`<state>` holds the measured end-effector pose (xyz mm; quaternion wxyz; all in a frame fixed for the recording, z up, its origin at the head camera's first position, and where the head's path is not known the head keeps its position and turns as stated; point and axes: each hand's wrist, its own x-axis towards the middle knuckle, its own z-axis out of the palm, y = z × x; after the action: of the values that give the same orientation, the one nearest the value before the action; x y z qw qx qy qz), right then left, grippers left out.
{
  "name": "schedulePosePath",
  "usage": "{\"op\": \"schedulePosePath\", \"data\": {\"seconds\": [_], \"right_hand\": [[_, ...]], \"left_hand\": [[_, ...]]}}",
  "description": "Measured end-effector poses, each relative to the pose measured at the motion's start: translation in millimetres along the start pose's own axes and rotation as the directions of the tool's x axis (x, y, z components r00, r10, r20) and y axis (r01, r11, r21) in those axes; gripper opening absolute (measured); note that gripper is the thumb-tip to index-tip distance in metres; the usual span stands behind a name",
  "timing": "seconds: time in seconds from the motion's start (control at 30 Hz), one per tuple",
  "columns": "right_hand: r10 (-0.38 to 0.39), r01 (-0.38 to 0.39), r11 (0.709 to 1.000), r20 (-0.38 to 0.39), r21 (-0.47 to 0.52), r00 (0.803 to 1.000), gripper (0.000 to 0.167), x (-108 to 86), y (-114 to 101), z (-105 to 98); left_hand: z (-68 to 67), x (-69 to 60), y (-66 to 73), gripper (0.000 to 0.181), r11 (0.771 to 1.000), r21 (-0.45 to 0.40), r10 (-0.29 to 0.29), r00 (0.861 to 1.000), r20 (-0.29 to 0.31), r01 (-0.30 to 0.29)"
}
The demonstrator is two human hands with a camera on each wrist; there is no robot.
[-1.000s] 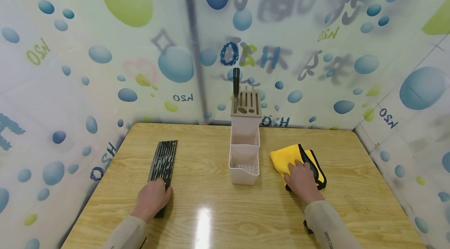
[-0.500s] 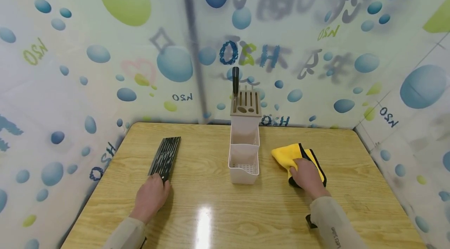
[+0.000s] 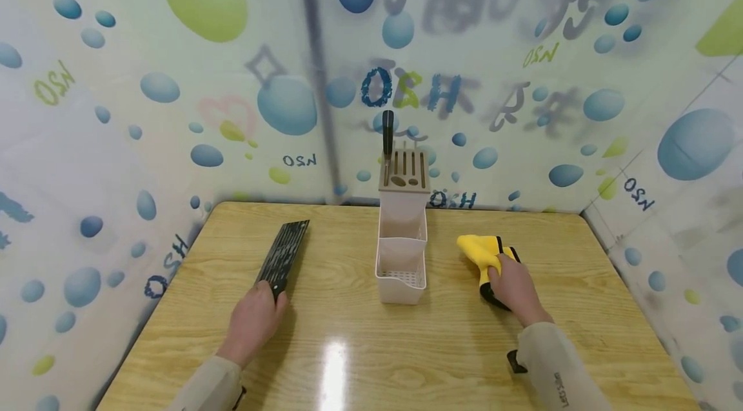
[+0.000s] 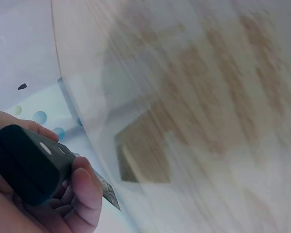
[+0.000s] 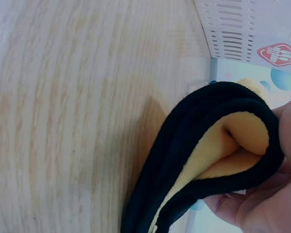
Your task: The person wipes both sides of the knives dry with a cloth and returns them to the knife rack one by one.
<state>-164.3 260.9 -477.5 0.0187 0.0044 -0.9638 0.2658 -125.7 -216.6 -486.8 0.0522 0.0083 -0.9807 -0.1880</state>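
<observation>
In the head view my left hand (image 3: pixel 255 320) grips a cleaver (image 3: pixel 284 250) by its black handle. The broad, dark, streaky blade points away from me, tilted slightly right above the table. Up close in the left wrist view, the fingers wrap the black handle (image 4: pixel 31 165), and only a sliver of blade shows. My right hand (image 3: pixel 516 288) pinches a yellow cloth (image 3: pixel 482 253) with black edging, bunched and partly lifted. The right wrist view shows the cloth's black hem (image 5: pixel 184 131) folded into a loop beside the fingers.
A white knife block (image 3: pixel 402 269) with a brown slotted top and open front compartments stands mid-table, between the hands. A black-handled knife (image 3: pixel 387 133) is upright in its left slot. The wooden table (image 3: pixel 342 250) meets a bubble-patterned curtain (image 3: pixel 278 75) at the back.
The left hand has taken the cleaver by its handle and raised it, blade turning to the right. The right hand has drawn the cloth rightward, bunching and lifting it.
</observation>
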Motion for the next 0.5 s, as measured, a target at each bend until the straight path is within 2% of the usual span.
{"op": "schedulePosePath", "data": {"seconds": [0.13, 0.33, 0.5], "right_hand": [[0.004, -0.002, 0.999, -0.033, 0.044, 0.999, 0.015, -0.7, 1.2, -2.2], [0.031, -0.028, 0.997, -0.050, 0.066, 0.998, 0.017, 1.0, 1.3, -5.8], [0.055, -0.051, 0.996, -0.055, 0.073, 0.997, 0.021, 3.1, -1.2, -10.0]], "left_hand": [[0.8, 0.0, 4.2, 0.028, 0.999, -0.022, 0.037, 0.998, -0.046, -0.038], [1.8, 1.6, 12.8, 0.025, 0.993, -0.068, 0.086, 0.992, -0.087, -0.092], [1.5, 3.4, 22.6, 0.023, 0.988, -0.082, 0.117, 0.983, -0.143, -0.129]]}}
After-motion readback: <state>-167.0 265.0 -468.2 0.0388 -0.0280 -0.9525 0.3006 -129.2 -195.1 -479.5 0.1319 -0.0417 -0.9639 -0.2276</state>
